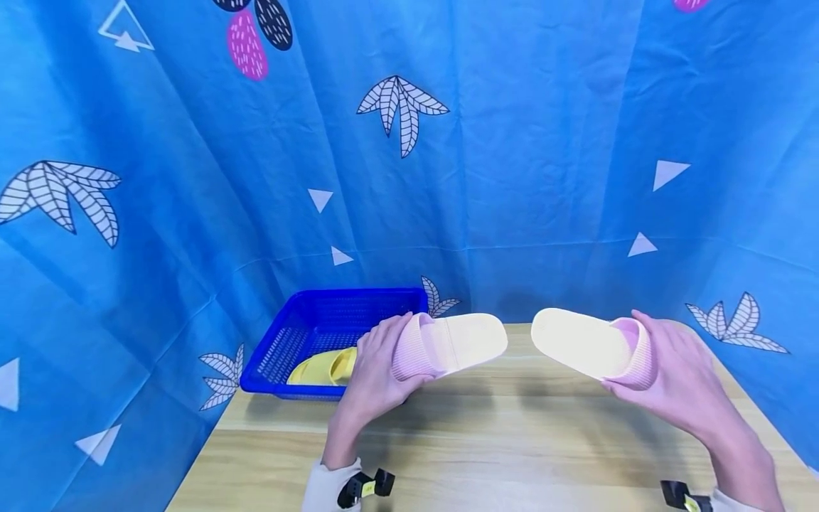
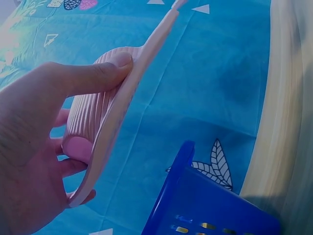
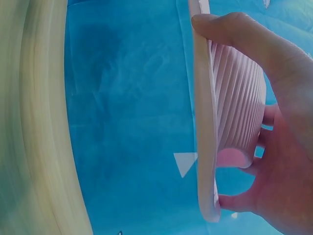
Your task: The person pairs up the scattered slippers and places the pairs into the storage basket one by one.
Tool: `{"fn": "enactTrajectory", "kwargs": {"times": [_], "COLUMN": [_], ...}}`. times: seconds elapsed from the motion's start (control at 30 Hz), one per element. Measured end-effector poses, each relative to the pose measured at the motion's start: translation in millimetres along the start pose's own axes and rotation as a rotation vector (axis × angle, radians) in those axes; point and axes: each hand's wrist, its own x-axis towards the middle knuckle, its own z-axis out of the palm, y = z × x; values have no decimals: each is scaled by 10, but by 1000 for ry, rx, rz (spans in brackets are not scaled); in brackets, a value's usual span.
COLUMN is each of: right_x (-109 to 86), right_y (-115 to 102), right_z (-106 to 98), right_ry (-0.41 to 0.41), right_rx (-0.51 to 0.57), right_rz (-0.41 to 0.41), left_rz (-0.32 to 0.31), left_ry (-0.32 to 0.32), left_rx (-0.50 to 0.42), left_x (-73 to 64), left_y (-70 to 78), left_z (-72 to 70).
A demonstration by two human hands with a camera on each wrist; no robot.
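My left hand (image 1: 377, 373) grips a pink slipper (image 1: 470, 341) around its ribbed strap, the heel end pointing right. In the left wrist view the thumb presses the sole's edge beside the strap of this slipper (image 2: 112, 127), and the other fingers wrap behind. A matching pink slipper (image 1: 579, 343) is held by my right hand (image 1: 678, 377), heel end pointing left. In the right wrist view that hand's thumb lies on the edge of the slipper's sole (image 3: 205, 122), with fingers curled around the far side. Both slippers are raised above the table, heels facing each other across a small gap.
A blue plastic basket (image 1: 275, 355) stands at the table's back left, partly behind my left hand, with yellow slippers (image 1: 316, 368) inside. The wooden table (image 1: 486, 448) runs back to a blue patterned curtain (image 1: 531, 178), which also hangs along both sides.
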Motion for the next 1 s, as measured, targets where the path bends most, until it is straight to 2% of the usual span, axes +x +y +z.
{"fn": "enactTrajectory", "kwargs": {"times": [0.27,0.43,0.7,1.0], "right_x": [-15,-22,-30,-20], "right_y": [-96,-143,-193,-238], "right_z": [51,69,98,114], "right_ry": [-4,-33,-80,-101], "right_rx": [-17,-37,-70,-75], "right_rz": [-23,-38,-19,-21], "left_rz": [5,4,-2,27], "left_ry": [3,-1,-18,-24], "left_rx": [-21,-23,-23,2], "left_x": [-4,-11,-18,-1], "left_y": [24,56,64,60], "left_z": [-14,-11,-6,13]}}
